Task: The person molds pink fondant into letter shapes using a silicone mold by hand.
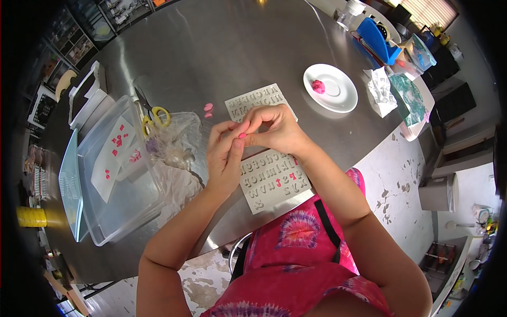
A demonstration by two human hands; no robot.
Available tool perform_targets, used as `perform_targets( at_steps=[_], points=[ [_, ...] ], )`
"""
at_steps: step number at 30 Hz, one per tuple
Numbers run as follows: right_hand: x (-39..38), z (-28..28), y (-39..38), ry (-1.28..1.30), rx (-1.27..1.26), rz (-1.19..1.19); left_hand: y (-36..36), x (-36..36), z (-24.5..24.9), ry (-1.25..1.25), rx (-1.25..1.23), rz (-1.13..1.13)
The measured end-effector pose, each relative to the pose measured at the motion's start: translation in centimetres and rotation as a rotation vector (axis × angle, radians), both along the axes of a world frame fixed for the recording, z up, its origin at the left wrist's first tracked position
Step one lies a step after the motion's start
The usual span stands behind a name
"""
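A small pink lump is pinched between the fingertips of the left hand and the right hand. The fingers of both hands are bent and closed on it. It is held up over the gray letter molds. In the lower mold, some letters are filled with pink. A bigger pink ball is seen on the white plate.

The grey mold nearer the person has raised or sunken alphabet characters, among them a pink "t" and a "Z". The farther grey mold bears rows of capital letters, partly hidden and too small to read surely.
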State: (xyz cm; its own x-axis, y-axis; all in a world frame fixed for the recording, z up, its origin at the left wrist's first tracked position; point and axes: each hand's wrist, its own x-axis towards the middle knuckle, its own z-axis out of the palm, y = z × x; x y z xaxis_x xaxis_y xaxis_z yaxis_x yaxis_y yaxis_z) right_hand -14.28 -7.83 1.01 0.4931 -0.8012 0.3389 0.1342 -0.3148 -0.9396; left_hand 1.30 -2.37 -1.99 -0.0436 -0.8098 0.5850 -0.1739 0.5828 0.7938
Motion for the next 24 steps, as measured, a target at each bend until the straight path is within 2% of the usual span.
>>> perform_targets(
  at_steps=[3, 11, 15, 19, 21, 24],
  points=[
    [0.3, 0.4, 0.3, -0.045, 0.121, 0.020, 0.1, -0.1, 0.1, 0.069, 0.014, 0.003],
    [0.1, 0.0, 0.2, 0.006, 0.082, 0.139, 0.1, -0.4, 0.1, 0.295, 0.113, -0.058],
    [0.1, -0.1, 0.1, 0.057, 0.154, 0.233, -0.2, -0.2, -0.3, 0.249, 0.090, -0.007],
    [-0.1, 0.2, 0.2, 0.108, 0.211, 0.226, 0.0, 0.0, -0.2, 0.285, 0.168, -0.026],
    [-0.4, 0.9, 0.3, 0.228, 0.257, 0.214, 0.0, 0.0, -0.4, 0.266, 0.194, -0.030],
    [0.0, 0.1, 0.4, 0.129, 0.137, 0.180, -0.2, -0.2, -0.6, 0.180, 0.072, 0.000]
  ],
)
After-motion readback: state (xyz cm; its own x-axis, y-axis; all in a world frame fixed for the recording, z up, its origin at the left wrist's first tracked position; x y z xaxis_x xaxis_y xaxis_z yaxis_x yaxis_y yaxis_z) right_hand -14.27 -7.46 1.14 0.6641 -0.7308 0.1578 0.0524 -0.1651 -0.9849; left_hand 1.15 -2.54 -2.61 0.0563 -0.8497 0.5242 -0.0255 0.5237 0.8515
